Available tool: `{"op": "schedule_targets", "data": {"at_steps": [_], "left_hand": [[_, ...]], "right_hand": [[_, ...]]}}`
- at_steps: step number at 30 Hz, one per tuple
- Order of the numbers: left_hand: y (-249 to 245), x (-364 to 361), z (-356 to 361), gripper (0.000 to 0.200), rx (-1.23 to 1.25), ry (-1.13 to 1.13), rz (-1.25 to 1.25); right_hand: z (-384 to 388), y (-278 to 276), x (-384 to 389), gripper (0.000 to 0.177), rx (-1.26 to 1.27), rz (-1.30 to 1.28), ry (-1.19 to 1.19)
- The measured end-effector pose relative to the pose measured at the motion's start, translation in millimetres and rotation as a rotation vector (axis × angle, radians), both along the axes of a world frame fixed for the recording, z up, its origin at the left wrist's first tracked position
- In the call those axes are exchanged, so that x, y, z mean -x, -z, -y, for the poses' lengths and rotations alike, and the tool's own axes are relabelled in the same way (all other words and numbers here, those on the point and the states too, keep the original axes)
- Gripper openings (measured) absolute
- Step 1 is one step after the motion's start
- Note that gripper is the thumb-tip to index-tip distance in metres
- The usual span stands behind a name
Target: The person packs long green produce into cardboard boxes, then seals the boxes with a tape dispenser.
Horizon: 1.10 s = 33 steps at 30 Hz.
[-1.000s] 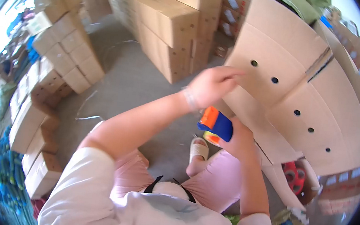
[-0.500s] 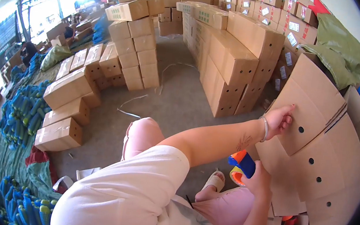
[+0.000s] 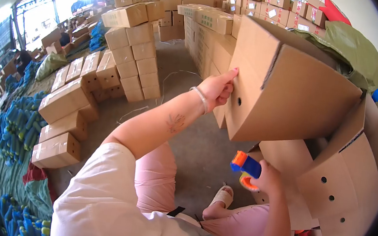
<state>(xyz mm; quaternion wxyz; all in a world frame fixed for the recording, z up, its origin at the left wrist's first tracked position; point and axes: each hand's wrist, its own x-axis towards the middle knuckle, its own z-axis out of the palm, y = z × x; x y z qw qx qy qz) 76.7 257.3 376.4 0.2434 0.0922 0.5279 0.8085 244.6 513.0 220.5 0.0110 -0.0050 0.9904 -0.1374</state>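
Observation:
My left hand (image 3: 217,91) pinches the near panel of a brown cardboard box (image 3: 303,94), with the thumb on its outer face near a round dark hole. The box stands partly opened out, its side walls spread apart. Lower down, my right hand (image 3: 268,177) grips a blue and orange tape dispenser (image 3: 249,166), its orange end pointing left. More flat cardboard boxes (image 3: 344,187) with round holes lean at the right, just beyond the dispenser.
Stacked closed boxes (image 3: 135,60) stand ahead and to the left. A long row of cartons (image 3: 207,41) runs behind the held box. Blue-green net bundles (image 3: 19,117) lie at the far left. A green sack (image 3: 355,53) rests at the upper right.
My left hand has moved left, drawing one cardboard box away from the leaning stack, and that box has opened out. The dispenser in my right hand has shifted slightly left.

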Motion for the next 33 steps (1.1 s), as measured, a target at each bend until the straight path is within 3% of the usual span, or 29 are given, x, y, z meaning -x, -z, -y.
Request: {"op": "schedule_targets", "data": {"at_steps": [1, 3, 9, 12, 14, 15, 16, 20, 22, 25, 28, 30, 31, 32, 33], "left_hand": [[9.6, 1.1, 5.7, 0.041, 0.010, -0.011, 0.021], [27.1, -2.7, 15.9, 0.043, 0.034, 0.027, 0.012], [39.7, -26.9, 31.8, 0.042, 0.135, 0.085, -0.119], [43.1, -31.6, 34.4, 0.044, 0.258, 0.031, -0.340], [39.1, -40.6, 37.2, 0.049, 0.349, 0.036, -0.299], [43.2, -40.5, 34.9, 0.049, 0.356, 0.034, -0.287], [48.9, -39.9, 32.5, 0.050, 0.230, 0.009, -0.274], [50.2, -71.5, 38.2, 0.043, -0.021, -0.196, -0.256], [51.2, -85.0, 60.4, 0.040, -0.054, -0.238, -0.306], [74.0, -96.2, 124.3, 0.039, -0.133, -0.328, -0.445], [73.8, -130.2, 170.4, 0.050, -0.289, -0.600, -0.260], [85.3, -150.4, 204.3, 0.047, -0.241, -0.694, -0.299], [90.4, -159.3, 218.6, 0.045, -0.173, -0.696, -0.343], [98.5, -163.9, 234.0, 0.037, -0.328, -0.678, -0.323], [110.1, -164.9, 248.5, 0.032, -0.253, -0.802, -0.279]], "right_hand": [[-2.2, 3.3, 12.7, 0.057, -0.002, 0.000, 0.001], [-5.4, 10.1, 39.6, 0.063, -0.028, -0.273, -0.018], [-31.6, 28.0, 89.8, 0.063, 0.017, -0.387, 0.088], [-20.2, 8.7, 96.7, 0.048, 0.076, -0.610, 0.163], [-20.4, 11.9, 102.1, 0.045, 0.030, -0.670, 0.154], [-20.7, 13.2, 105.0, 0.042, 0.208, -0.674, 0.138], [-19.6, 14.1, 108.1, 0.040, 0.387, -0.675, 0.121], [-3.3, -4.1, 109.0, 0.044, 0.377, -0.660, 0.086], [24.3, -24.0, 111.6, 0.044, 0.542, -0.871, -0.015], [69.7, -30.2, 121.8, 0.047, 0.451, -0.785, -0.066], [123.3, -23.2, 130.1, 0.046, 0.330, -0.871, -0.239], [161.6, -22.3, 122.9, 0.045, 0.502, -0.565, -0.402], [179.6, -17.9, 120.6, 0.043, 0.473, -0.678, -0.430], [196.9, -11.3, 119.6, 0.041, 0.442, -0.796, -0.460], [212.6, -1.3, 119.9, 0.041, 0.448, -0.786, -0.501]]}}
